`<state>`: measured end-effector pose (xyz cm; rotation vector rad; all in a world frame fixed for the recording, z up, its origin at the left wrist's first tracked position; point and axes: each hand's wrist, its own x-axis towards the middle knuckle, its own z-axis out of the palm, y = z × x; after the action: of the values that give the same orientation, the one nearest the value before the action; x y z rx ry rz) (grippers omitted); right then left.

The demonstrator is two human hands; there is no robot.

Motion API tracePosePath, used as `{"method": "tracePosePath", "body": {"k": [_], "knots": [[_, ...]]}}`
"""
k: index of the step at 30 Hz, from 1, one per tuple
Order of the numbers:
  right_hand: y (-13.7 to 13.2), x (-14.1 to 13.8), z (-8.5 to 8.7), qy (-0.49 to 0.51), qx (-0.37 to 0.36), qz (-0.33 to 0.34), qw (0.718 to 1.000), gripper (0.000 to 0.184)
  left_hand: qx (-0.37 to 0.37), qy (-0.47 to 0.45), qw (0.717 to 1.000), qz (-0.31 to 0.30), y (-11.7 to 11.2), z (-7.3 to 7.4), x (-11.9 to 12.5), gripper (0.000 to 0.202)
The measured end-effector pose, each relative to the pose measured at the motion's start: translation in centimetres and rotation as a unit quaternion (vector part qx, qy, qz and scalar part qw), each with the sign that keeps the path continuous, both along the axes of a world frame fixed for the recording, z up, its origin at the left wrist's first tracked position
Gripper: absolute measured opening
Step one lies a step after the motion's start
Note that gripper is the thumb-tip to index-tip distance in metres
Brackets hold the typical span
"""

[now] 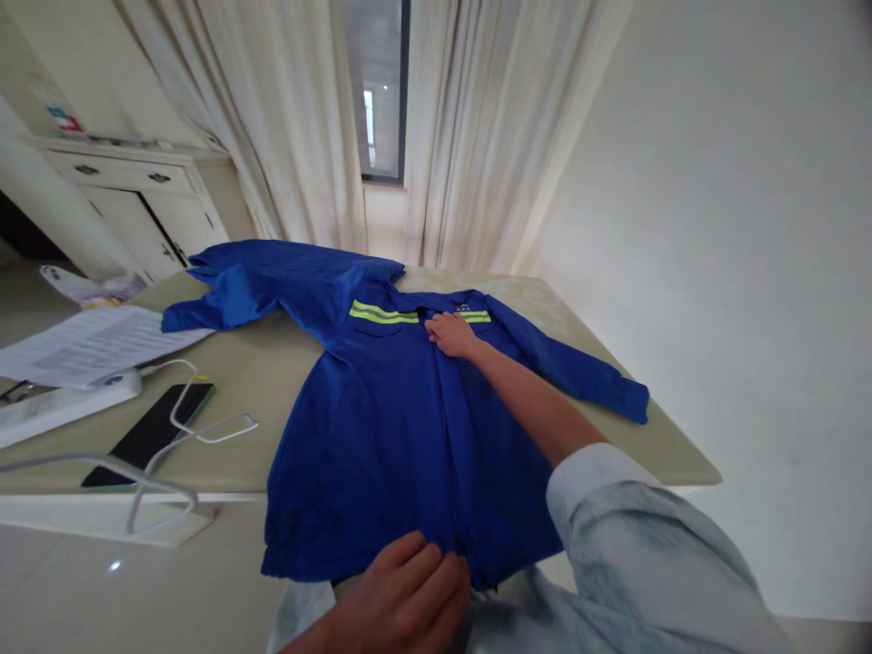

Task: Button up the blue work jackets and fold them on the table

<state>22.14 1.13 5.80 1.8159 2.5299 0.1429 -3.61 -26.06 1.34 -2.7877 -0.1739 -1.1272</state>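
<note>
A blue work jacket (pixel 381 427) with yellow-green reflective strips across its chest lies front up, its lower part hanging over the table's near edge. Just below the collar, my right hand (pixel 451 334) is closed on the jacket's front opening; any zip pull there is covered by the fingers. At the bottom hem my left hand (pixel 415 590) has its fingers curled on the front edge, and the exact grip is hidden. The front opening runs as a line between the two hands. One sleeve stretches out to the right.
Another blue garment (pixel 292 259) lies on the table (pixel 272 363) at the back left, by the jacket's other sleeve. Left are printed papers (pixel 95 341), a black phone (pixel 153 431), a white power strip (pixel 74 400) and a white cable (pixel 183 400). Curtains and wall stand behind.
</note>
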Motion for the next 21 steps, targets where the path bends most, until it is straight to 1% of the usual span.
{"method": "tracePosePath", "body": {"k": [2, 3, 5, 6, 7, 8, 9, 10, 11, 12, 13, 14, 15, 16, 17, 19, 21], "knots": [[1.8, -0.2, -0.4, 0.005, 0.011, -0.014, 1.0, 0.017, 0.005, -0.008, 1.0, 0.018, -0.3, -1.6, 0.3, 0.015], [2.4, -0.3, -0.7, 0.008, 0.013, -0.013, 1.0, 0.016, -0.004, -0.005, 0.999, 0.034, -0.4, -2.4, 0.3, 0.012], [3.1, -0.3, -1.4, 0.014, 0.015, -0.005, 1.0, 0.013, -0.054, 0.023, 0.997, 0.048, -0.2, -3.4, -0.1, 0.005], [3.2, -0.2, -1.7, 0.018, 0.017, -0.002, 1.0, 0.012, -0.095, 0.05, 0.993, 0.04, 0.2, -3.4, -0.4, 0.007], [3.2, 0.0, -2.0, 0.024, 0.02, 0.0, 1.0, 0.011, -0.146, 0.084, 0.985, 0.027, 0.8, -3.0, -0.7, 0.017], [3.0, 0.2, -2.3, 0.03, 0.026, 0.0, 0.999, 0.012, -0.202, 0.118, 0.972, 0.014, 1.8, -2.1, -0.9, 0.027], [2.8, 0.5, -2.6, 0.036, 0.031, -0.002, 0.999, 0.013, -0.255, 0.15, 0.955, 0.004, 3.2, -0.9, -0.9, 0.036], [2.6, 0.7, -2.8, 0.041, 0.036, -0.004, 0.998, 0.014, -0.309, 0.18, 0.934, 0.018, 4.9, 0.4, -0.7, 0.039], [2.3, 0.8, -3.1, 0.046, 0.039, -0.006, 0.998, 0.015, -0.345, 0.189, 0.918, 0.041, 6.8, 1.6, -0.1, 0.03], [2.1, 0.8, -3.3, 0.049, 0.041, -0.007, 0.998, 0.015, -0.351, 0.191, 0.914, 0.066, 8.8, 2.6, 0.8, 0.032], [1.9, 0.8, -3.4, 0.052, 0.043, -0.008, 0.998, 0.016, -0.333, 0.192, 0.92, 0.077, 10.8, 3.2, 1.9, 0.038], [1.8, 0.7, -3.6, 0.055, 0.046, -0.01, 0.997, 0.016, -0.3, 0.195, 0.931, 0.072, 12.6, 3.2, 3.2, 0.043], [1.8, 0.5, -3.6, 0.058, 0.049, -0.014, 0.997, 0.016, -0.266, 0.202, 0.941, 0.059, 14.2, 2.8, 4.4, 0.053], [2.0, 0.4, -3.6, 0.06, 0.052, -0.019, 0.997, 0.016, -0.243, 0.213, 0.945, 0.044, 15.4, 2.1, 5.6, 0.063], [2.3, 0.3, -3.5, 0.063, 0.056, -0.028, 0.996, 0.015, -0.233, 0.224, 0.946, 0.035, 16.2, 1.1, 6.5, 0.07], [3.3, 0.3, -3.2, 0.069, 0.066, -0.049, 0.994, 0.015, -0.238, 0.243, 0.94, 0.026, 16.9, -1.0, 7.6, 0.076], [4.7, 0.5, -3.0, 0.08, 0.077, -0.077, 0.991, 0.016, -0.253, 0.251, 0.934, 0.024, 16.8, -2.4, 7.8, 0.076]]}}
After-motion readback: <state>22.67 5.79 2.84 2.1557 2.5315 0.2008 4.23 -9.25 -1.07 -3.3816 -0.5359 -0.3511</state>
